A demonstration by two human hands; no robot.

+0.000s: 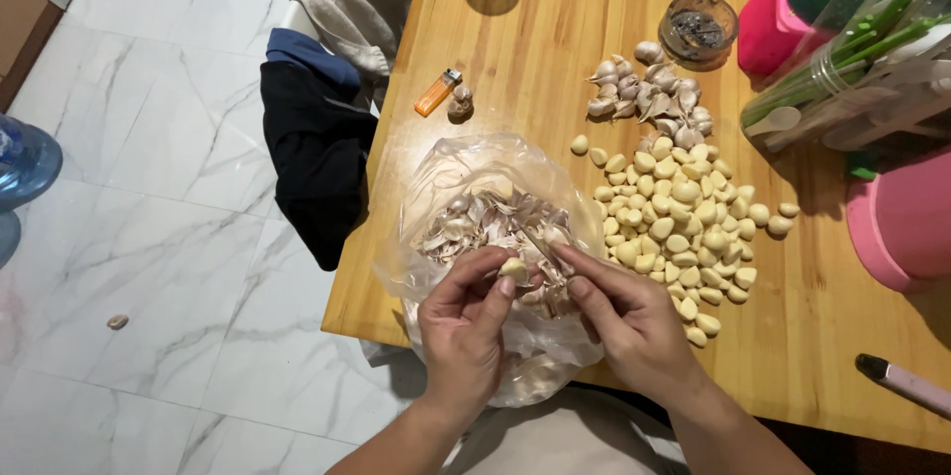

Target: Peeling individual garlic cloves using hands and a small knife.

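Both forearms come up from the bottom edge of my view and meet over the near edge of the worktop. I see the left hand pinched shut on a clove, thumb and forefinger holding it at the tips, the other fingers curled under. The right hand is closed too, its grip on a small knife whose thin blade runs up and to the left from the fingertips, across the top of the clove. So the clove sits just left of the right hand's fingertips, touching or nearly touching the blade; I cannot tell which. Its long axis lies roughly across my view, from one hand toward the other. The left hand is the nearer one, since it carries the clove. Both wrists are bent inward, knuckles up. Under the hands lies a clear bag holding a heap of papery skins. Right of the bag is a spread of peeled cloves, and beyond that, unpeeled cloves. An orange lighter lies farther off to the left.
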